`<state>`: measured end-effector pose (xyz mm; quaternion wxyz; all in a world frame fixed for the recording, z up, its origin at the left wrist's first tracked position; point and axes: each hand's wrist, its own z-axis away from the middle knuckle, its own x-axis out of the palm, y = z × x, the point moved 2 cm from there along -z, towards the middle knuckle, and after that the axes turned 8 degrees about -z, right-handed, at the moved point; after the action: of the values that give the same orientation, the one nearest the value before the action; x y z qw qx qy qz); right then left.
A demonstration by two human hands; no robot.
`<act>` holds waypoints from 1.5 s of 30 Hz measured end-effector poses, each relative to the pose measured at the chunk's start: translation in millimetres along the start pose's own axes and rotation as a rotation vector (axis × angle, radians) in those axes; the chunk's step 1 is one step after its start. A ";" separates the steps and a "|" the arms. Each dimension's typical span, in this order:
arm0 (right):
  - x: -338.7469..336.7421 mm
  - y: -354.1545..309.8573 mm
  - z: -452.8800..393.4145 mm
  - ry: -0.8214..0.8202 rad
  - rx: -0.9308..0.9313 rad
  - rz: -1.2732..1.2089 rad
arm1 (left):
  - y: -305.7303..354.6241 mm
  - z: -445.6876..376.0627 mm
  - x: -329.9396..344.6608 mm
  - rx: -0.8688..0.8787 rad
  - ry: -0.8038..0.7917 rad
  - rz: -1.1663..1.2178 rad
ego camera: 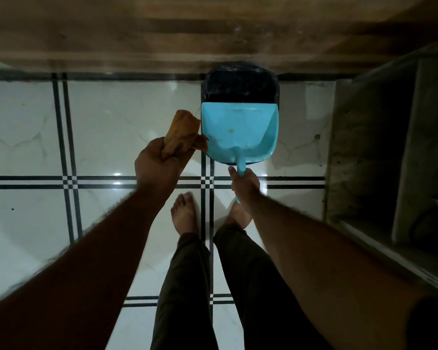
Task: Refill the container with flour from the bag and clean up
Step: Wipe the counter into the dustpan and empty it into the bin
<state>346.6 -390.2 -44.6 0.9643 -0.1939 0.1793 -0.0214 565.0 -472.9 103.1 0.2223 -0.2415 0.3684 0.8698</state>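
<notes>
The near part of the dark bin is hidden behind the blue dustpan, and its far rim blurs into the wooden cabinet front. Most of the dustpan's handle is covered by the right hand. The lower part of the orange cloth is buried in the left hand. The right foot is partly behind the right forearm. Both arms run off the bottom edge.

Dustpan over the bin, cloth just left, floor below.
</notes>
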 end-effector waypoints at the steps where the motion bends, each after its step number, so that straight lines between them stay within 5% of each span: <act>1: -0.7 -2.7 -5.8 -0.029 0.005 0.021 | -5.0 0.3 2.0 -0.003 -0.001 -0.001; 6: -20.2 -17.0 -10.1 -0.089 0.155 0.200 | 2.5 15.7 -3.2 -0.018 -0.011 -0.001; 10: -50.8 -53.5 32.8 0.079 0.159 0.240 | 37.8 40.8 -23.7 0.031 -0.037 0.037; 12: -67.1 -92.7 79.4 0.039 0.075 0.042 | 62.4 57.3 -35.7 0.086 -0.071 0.045; 14: -85.5 -136.3 140.7 -0.209 0.117 -0.381 | 95.5 77.1 -45.2 0.174 -0.114 0.039; 17: -135.3 -196.9 236.4 -0.558 0.172 -0.814 | 163.5 127.9 -64.6 0.513 -0.124 -0.088; 20: -206.7 -234.9 310.1 -0.630 0.097 -0.995 | 227.0 181.6 -83.4 1.055 -0.111 -0.350; 23: -278.5 -245.1 372.5 -0.577 -0.041 -0.937 | 290.9 228.7 -90.5 1.479 -0.217 -0.441; 26: -347.6 -232.6 425.1 -0.354 -0.116 -0.891 | 349.7 278.5 -84.6 1.711 -0.290 -0.502; 35: -526.8 -165.8 494.4 0.042 -0.403 -1.211 | 466.0 410.3 -19.1 1.611 -0.585 -0.579; 43: -616.8 -102.5 425.6 0.260 -0.312 -1.421 | 490.1 438.5 70.5 1.486 -0.637 -0.573; 45: -623.6 -91.0 411.2 0.412 -0.229 -1.237 | 484.5 440.4 86.9 1.463 -0.635 -0.610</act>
<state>-88.3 -254.6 554.4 0.6934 -0.3545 0.2168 -0.5886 110.4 -430.3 580.4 0.6396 0.1295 0.6763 0.3416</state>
